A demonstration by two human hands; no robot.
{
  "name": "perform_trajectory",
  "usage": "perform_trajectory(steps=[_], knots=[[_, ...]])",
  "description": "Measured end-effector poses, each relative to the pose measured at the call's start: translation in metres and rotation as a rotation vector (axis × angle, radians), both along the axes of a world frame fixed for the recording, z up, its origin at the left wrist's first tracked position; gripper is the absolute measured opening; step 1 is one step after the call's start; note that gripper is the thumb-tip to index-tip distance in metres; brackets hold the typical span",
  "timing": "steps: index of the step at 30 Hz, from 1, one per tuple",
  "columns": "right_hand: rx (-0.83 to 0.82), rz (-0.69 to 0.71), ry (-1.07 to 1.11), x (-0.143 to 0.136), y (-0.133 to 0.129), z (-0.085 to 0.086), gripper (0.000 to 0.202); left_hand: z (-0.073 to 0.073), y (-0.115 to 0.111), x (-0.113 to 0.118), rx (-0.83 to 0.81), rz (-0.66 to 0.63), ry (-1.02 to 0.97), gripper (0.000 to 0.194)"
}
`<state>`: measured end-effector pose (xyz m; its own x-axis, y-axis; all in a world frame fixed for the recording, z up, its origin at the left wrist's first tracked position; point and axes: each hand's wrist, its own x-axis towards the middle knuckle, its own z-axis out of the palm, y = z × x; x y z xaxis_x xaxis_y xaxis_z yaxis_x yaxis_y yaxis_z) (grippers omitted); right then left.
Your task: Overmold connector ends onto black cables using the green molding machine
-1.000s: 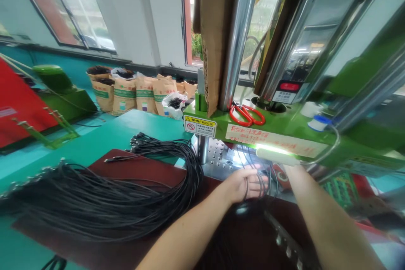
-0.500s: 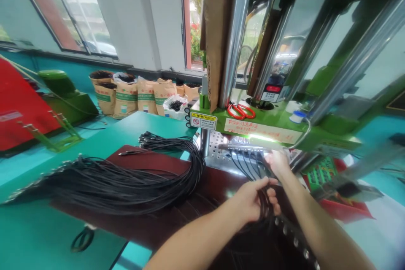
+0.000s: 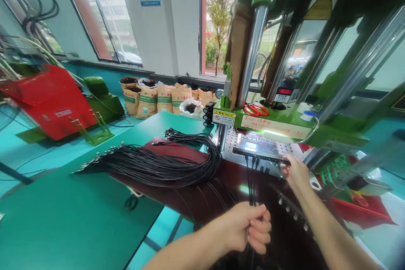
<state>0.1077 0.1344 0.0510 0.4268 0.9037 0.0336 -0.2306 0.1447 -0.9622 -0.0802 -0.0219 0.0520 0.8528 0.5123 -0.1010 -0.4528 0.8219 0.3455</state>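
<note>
1. The mould bar (image 3: 261, 156) looks like dark metal, dull along its face.
2. Thin cables (image 3: 251, 185) hanging below it have a smooth, rubbery plastic jacket.
3. The bundled cables (image 3: 177, 171) share that jacket, with a soft sheen; their connector tips (image 3: 110, 150) are shiny metal.
4. The maroon board (image 3: 234, 177) is smooth, catching a glossy highlight; the green desk (image 3: 79, 223) looks smooth and nearly matt.
5. The press column (image 3: 255, 55) is mirror-polished metal, the press body (image 3: 335, 137) painted.
6. The cardboard sheet (image 3: 239, 59) is matt and rough-edged.
7. The scissors' handles (image 3: 257, 110) look like glossy plastic.
8. The sacks (image 3: 148, 104) look like creased matt paper.
</note>
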Motion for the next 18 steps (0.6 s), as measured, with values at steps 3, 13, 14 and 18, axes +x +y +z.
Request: perform_trajectory(steps=[3, 13, 14, 18], knots=[[-0.023, 0.015, -0.01, -0.007, -0.009, 0.0, 0.015, -0.005, -0.004, -0.003, 0.053, -0.088, 0.032, 0.023], [-0.101, 0.004, -0.012, -0.011, -0.031, -0.017, 0.02, -0.019, -0.018, -0.033, 0.088, -0.136, 0.048, 0.027], [-0.105, 0.014, -0.015, -0.011, -0.031, -0.019, 0.02, -0.02, -0.019, -0.034, 0.099, -0.152, 0.061, 0.027], [-0.134, 0.001, -0.026, -0.009, -0.033, -0.026, 0.021, -0.022, -0.021, -0.041, 0.108, -0.192, 0.099, 0.029]])
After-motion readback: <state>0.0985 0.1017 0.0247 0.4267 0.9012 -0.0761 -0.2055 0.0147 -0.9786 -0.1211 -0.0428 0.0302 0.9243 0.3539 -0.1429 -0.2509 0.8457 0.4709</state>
